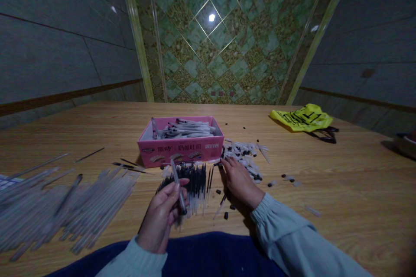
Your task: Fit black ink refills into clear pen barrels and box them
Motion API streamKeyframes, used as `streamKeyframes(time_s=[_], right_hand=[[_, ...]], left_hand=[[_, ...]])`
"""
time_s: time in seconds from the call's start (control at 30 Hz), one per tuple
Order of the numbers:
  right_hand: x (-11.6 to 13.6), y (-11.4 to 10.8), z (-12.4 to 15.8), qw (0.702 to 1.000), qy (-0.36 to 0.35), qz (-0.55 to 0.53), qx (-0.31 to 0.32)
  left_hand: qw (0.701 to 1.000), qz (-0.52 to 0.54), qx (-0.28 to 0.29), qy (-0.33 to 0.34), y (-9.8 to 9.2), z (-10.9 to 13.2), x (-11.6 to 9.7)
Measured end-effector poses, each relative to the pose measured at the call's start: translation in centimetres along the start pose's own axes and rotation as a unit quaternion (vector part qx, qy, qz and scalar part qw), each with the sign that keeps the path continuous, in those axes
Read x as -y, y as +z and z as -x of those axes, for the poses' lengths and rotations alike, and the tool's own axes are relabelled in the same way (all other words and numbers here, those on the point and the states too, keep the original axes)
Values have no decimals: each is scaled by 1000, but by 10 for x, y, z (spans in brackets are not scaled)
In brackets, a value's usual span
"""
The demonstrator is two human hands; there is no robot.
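Note:
My left hand is closed around a clear pen with a black lower end, held slanting over the table. Beneath and behind it lies a bundle of black-ended pen refills. My right hand rests palm down, fingers stretched out, at the near left edge of a pile of clear and black pen caps. Its fingertips touch or hover over the caps; which of the two I cannot tell. A pink box full of pens stands just beyond both hands.
Many clear pen barrels are spread on the wooden table at left. Loose black caps lie near my right wrist. A yellow plastic bag lies at the back right. A green tiled wall closes off the far side.

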State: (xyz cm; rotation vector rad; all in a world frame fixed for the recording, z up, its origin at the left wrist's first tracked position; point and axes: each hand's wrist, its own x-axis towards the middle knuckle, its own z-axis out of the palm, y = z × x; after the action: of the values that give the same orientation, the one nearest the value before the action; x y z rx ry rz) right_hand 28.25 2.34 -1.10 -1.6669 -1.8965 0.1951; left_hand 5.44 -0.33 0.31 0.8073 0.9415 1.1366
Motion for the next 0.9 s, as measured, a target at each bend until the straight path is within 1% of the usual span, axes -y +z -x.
streamKeyframes(time_s=[0.1,0.27,0.37,0.6,0.9], right_hand=[[-2,5,0,999,-26,34,13],[7,5,2,995,-79,49,31],[11,5,4,994,-82,58,29],[8,5,6,994,-61,90,9],[20,0,9,992,-92,89,20]], left_hand=[[1000,-3,5,-3,0,-1,1],[1000,-3,13,-4,-2,-3,2],[1000,-3,7,-10,-2,-2,2],[1000,-11,3,-16,-1,0,1],[999,-47,22,-15,-3,-4,5]])
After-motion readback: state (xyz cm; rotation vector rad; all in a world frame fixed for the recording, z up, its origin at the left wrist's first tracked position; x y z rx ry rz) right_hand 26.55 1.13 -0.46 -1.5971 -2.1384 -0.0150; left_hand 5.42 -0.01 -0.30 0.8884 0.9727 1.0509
